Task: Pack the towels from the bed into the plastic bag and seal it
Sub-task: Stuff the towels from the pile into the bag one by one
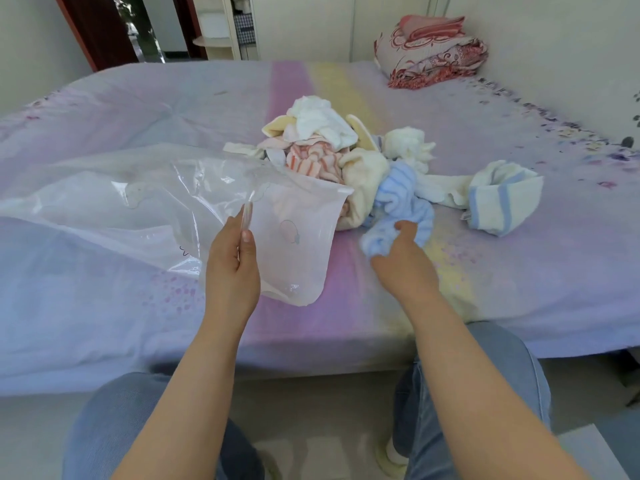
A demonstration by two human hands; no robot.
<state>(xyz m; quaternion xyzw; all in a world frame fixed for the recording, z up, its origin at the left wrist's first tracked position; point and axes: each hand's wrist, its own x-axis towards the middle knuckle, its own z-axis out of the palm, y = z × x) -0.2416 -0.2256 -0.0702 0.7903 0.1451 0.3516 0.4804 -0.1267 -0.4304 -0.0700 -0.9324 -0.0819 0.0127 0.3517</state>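
A large clear plastic bag [145,209] lies across the left of the bed, its mouth facing right. My left hand [232,261] pinches the upper edge of that mouth and holds it lifted. A heap of towels [322,147] in white, cream, orange-striped and blue sits in the middle of the bed, right next to the bag's mouth. My right hand [398,252] grips the near end of a light blue towel [405,199] at the front of the heap. A white towel with blue stripes [502,199] lies apart to the right.
The bed [519,278] has a pastel lilac, pink and yellow sheet. A folded red-patterned quilt [431,53] is stacked at the far right by the wall. A doorway and a shelf stand beyond the bed. My knees are against the bed's near edge.
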